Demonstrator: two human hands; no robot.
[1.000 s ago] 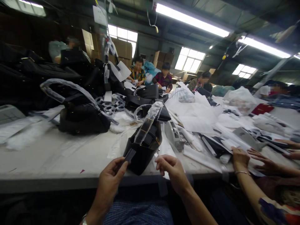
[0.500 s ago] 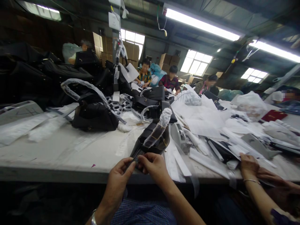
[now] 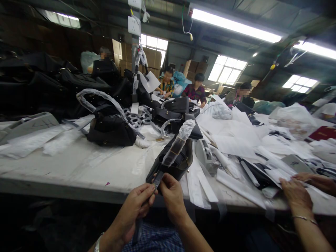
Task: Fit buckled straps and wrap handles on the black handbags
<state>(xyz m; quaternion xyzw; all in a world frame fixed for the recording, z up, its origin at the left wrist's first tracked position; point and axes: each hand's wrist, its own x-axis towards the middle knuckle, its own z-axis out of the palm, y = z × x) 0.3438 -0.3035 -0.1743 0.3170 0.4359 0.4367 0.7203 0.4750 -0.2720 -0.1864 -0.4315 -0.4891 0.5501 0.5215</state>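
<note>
A black handbag [image 3: 169, 159] rests at the front edge of the table, its handle [image 3: 180, 143] wrapped in clear plastic and leaning over the bag's open top. From the bag's near side a dark strap [image 3: 158, 179] runs down into my hands. My left hand [image 3: 138, 204] is closed around the strap, whose loose end [image 3: 138, 231] hangs below it over my lap. My right hand [image 3: 172, 197] pinches the same strap a little higher, close against the bag. Its fingertips are partly hidden.
Another black handbag [image 3: 111, 129] with a wrapped handle stands to the left. White paper strips [image 3: 198, 185] and a grey tape dispenser [image 3: 206, 155] lie right of my bag. A co-worker's hand [image 3: 296, 194] works at the right edge. Black bags [image 3: 78, 82] are piled back left.
More of the strap shows, its loose end now hanging below my left hand. My hands have shifted slightly down. The co-worker's hands at right have moved over the white sheets.
</note>
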